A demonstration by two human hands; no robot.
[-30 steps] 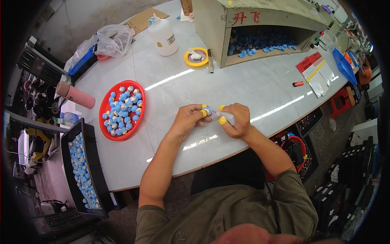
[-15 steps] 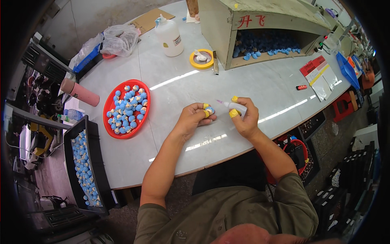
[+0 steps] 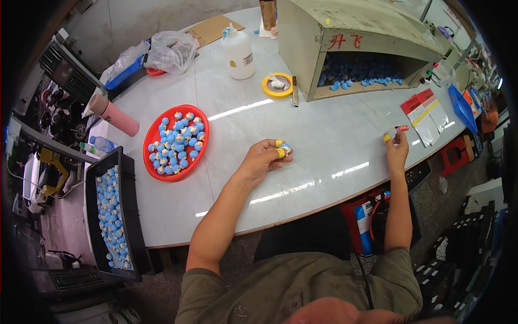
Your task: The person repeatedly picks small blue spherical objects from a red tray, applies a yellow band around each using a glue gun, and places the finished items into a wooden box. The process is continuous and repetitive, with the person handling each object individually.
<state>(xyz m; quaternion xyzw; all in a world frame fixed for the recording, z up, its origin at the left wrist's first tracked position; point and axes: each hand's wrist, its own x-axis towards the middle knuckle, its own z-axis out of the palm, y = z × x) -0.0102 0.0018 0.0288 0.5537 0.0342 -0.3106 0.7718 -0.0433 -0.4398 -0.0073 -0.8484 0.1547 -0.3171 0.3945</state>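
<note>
Over the middle of the table, my left hand pinches a small blue-and-white ball between yellow-taped thumb and forefinger. Out to the right is my right hand, also with yellow tape on its fingers. Its fingers are closed on a small whitish squeeze bottle, mostly hidden by them. Beside those fingertips lies a small red object, its kind unclear. Left of my left hand, a round red tray holds many blue balls with cream-coloured bits.
A black crate of similar balls stands at the table's left end. Behind are a pink flask, a white bottle, yellow tape roll and a wooden box with blue pieces. Red-and-white papers lie at right.
My right hand has swung away to the right with the small bottle, reaching the red object. My left hand stays nearly in place, still holding the ball. The view has shifted slightly.
</note>
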